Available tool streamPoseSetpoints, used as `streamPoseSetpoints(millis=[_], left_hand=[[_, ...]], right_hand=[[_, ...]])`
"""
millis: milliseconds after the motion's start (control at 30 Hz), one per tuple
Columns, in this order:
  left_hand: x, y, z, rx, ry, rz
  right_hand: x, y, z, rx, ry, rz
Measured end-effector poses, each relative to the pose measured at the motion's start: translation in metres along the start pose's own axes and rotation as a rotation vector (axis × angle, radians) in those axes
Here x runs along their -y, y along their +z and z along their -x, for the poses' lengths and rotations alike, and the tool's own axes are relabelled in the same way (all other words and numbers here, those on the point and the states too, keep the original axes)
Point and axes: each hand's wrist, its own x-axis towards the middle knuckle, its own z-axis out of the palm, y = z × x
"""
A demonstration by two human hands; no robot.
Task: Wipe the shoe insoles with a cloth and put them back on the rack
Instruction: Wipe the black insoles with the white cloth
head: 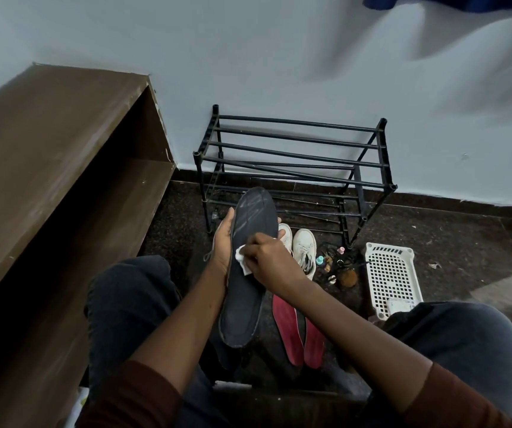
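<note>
Between the knees, close to the lap, the left hand point(222, 242) is gripping a dark insole point(242, 307) from behind, thumb lying along its left edge and fingertips showing at its right edge. The right hand point(268, 257) is pinching a small white cloth point(241, 261) and pressing it on the insole's face, about the middle of its length. The insole's long axis is running straight away from the person: heel end hanging low over the lap, toe end tilting up and forward.

Just below and to the right, a pair of red insoles point(288, 325) is lying side by side on the dark floor point(452, 242), pointing the same way and partly hidden by the right forearm. They are probably waiting for their own wipe.

Beyond the hands, two white shoes point(304, 242) are standing on the floor, the left one mostly covered by the insole and hands. Beside them some small bottles and odds and ends point(330, 257) are lying scattered, and a white perforated basket point(390, 273) is sitting further right.

Farther on, the black rack point(295, 149) is standing against the wall, directly in line with the insole's toe. As I judge it, the left hand is carrying the insole and is already the more forward one, so it is better placed for the return. The shoes and clutter are lying between the person and the rack's foot, though a lift over them to the upper bars looks unobstructed. A brown wooden bench point(47, 149) is flanking the left side.
</note>
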Motion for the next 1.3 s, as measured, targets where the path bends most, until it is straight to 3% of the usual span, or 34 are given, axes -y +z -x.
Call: streamPoseSetpoints(millis=[133, 300, 533, 733, 833, 933, 1000, 1167, 1300], left_hand=[[0.010, 0.001, 0.000, 0.018, -0.042, 0.064], [0.032, 0.017, 0.007, 0.116, -0.046, 0.099], [0.032, 0.012, 0.000, -0.113, -0.021, -0.095], [0.034, 0.004, 0.005, -0.152, -0.044, -0.250], [0.034, 0.002, 0.005, -0.181, -0.067, -0.202], [0.032, 0.004, 0.006, -0.083, -0.136, -0.031], [0.034, 0.009, 0.008, 0.010, -0.165, 0.021], [0.043, 0.013, 0.013, 0.007, -0.174, 0.005], [0.034, 0.008, 0.008, 0.012, -0.111, 0.071]], right_hand=[[-0.008, 0.001, -0.003, -0.081, -0.014, 0.021], [-0.030, -0.009, -0.028, -0.159, 0.109, 0.033], [-0.030, -0.004, -0.019, -0.073, 0.045, 0.038], [-0.027, 0.003, 0.009, -0.057, -0.069, -0.120], [-0.030, 0.006, 0.015, -0.088, -0.085, -0.149], [-0.034, 0.008, 0.005, -0.108, -0.068, -0.072], [-0.043, 0.007, -0.007, -0.155, -0.001, -0.031], [-0.056, 0.001, -0.025, -0.215, 0.184, 0.014], [-0.039, 0.008, -0.011, -0.180, 0.072, 0.006]])
